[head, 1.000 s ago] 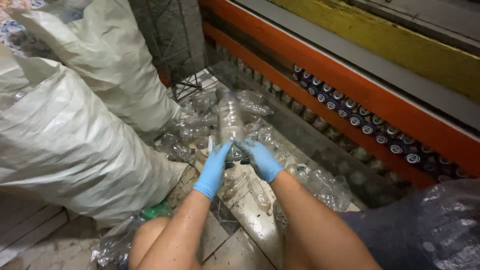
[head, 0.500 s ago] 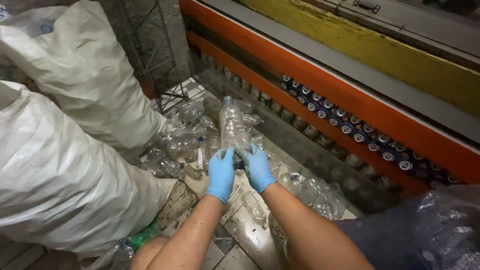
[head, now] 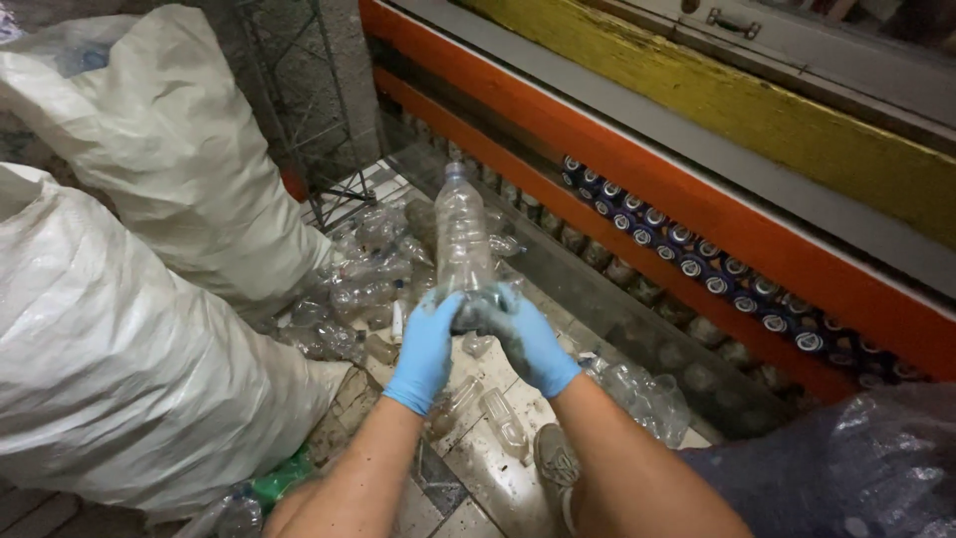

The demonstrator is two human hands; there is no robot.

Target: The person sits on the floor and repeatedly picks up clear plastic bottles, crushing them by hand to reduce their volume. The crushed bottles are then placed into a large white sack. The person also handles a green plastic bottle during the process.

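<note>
Head view: your left hand (head: 426, 349) and right hand (head: 528, 339), both in blue gloves, meet at the base of a clear plastic bottle (head: 464, 244). You hold the bottle upright above the floor, cap end pointing away from you. The fingers of each hand are curled closed around the bottle's lower end, left on its left side, right on its right. Below and behind the bottle, a heap of empty bottles (head: 368, 289) lies on the tiled floor (head: 478, 468). Two large white sacks (head: 129, 339) stand to your left, touching the heap. To your right, a row of capped bottles (head: 697, 264) sits under an orange beam (head: 637, 189). A dark plastic bag (head: 856, 468) fills the lower right corner.
</note>
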